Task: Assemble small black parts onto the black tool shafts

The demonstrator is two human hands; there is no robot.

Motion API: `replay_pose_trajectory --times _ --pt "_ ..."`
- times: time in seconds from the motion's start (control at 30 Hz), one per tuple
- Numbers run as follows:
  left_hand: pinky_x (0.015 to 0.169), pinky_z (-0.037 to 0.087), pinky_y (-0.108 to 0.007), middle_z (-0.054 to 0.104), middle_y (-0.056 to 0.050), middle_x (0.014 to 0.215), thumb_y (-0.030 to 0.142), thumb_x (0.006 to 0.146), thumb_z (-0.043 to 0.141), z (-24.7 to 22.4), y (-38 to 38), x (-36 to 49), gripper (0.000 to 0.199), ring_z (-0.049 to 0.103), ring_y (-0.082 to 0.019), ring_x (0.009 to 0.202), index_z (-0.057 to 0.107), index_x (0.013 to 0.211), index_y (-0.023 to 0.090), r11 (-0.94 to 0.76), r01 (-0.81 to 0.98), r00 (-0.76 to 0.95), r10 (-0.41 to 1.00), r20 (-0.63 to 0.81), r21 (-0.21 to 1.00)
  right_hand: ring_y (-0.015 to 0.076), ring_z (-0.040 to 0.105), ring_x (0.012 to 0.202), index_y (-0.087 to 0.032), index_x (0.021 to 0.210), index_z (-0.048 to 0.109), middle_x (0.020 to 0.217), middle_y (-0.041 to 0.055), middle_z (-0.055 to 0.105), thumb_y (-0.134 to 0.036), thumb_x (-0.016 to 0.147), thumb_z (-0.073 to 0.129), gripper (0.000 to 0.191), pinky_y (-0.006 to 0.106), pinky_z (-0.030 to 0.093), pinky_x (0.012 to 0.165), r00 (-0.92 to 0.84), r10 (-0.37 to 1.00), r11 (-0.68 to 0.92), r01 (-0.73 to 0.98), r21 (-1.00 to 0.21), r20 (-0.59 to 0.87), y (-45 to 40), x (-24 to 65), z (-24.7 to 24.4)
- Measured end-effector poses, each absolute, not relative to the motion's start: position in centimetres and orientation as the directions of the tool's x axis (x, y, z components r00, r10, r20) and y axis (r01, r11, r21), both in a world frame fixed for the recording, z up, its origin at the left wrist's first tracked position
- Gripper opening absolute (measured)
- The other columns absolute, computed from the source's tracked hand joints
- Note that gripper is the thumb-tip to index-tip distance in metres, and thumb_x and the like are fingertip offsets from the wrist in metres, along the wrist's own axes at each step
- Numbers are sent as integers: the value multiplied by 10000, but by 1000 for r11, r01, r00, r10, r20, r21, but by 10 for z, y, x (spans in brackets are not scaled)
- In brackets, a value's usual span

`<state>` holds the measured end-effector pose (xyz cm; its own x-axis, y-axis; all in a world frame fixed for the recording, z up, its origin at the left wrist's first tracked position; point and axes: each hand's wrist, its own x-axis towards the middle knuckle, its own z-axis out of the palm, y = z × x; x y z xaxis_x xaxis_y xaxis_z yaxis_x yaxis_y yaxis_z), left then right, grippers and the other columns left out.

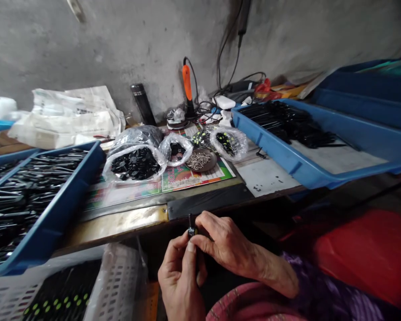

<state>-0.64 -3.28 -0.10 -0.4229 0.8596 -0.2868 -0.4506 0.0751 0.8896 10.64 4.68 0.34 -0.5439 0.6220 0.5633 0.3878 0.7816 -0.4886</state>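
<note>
A small black part (191, 231) with a thin upright stem is pinched between both hands, just in front of the table's front edge. My left hand (181, 276) grips it from below and the left, thumb and fingers pressed together. From the right, my right hand (225, 243) closes thumb and forefinger on the same part. The part's lower portion is hidden behind the fingers. Beyond the hands stand an open bag of black pieces (135, 164), a smaller bag of black pieces (177, 151), a dish of small metal pieces (200, 160) and a bag of black-and-green pieces (227, 143).
Blue trays of dark parts stand at the left (67, 196) and right (287, 160). A white basket (115, 276) sits below the table edge. An orange-handled tool (187, 84) and a black cylinder (143, 104) stand near the wall. A red surface (361, 254) is at the right.
</note>
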Motion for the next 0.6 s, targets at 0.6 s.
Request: replay_pose_trajectory --times 0.6 --pt "445 396 -142 542 32 628 474 699 825 -6 -31 -8 376 419 -55 492 669 886 188 73 -398 -420 872 -252 915 133 520 544 -204 770 433 643 -15 500 -464 1066 256 432 261 336 532 -482 657 754 406 -516 580 48 100 -7"
